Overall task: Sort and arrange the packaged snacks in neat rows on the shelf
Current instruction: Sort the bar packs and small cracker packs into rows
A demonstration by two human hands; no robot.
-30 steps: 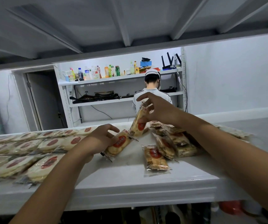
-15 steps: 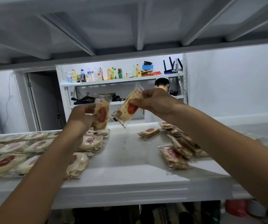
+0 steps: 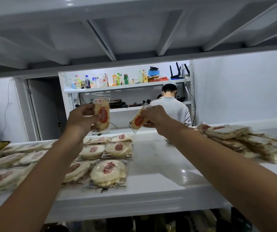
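Note:
My left hand (image 3: 81,118) holds a clear-wrapped snack packet (image 3: 102,113) upright, its red oval label facing me, above the back of the white shelf (image 3: 159,166). My right hand (image 3: 156,116) grips a second snack packet (image 3: 138,120), tilted, at about the same height. Below them, round rice-cracker packets (image 3: 108,172) lie in rows across the shelf's left half. A loose pile of packets (image 3: 244,141) covers the right end. A bare strip of shelf runs between rows and pile.
The underside of the upper shelf (image 3: 134,30) hangs low overhead. Behind the shelf a person (image 3: 171,104) stands with their back to me at a rack of bottles (image 3: 117,79). A doorway (image 3: 45,108) opens at the back left.
Both hands have lifted from the shelf with a packet each. The left packet now stands upright and the hands have drawn apart. The view has shifted, showing more of the right pile.

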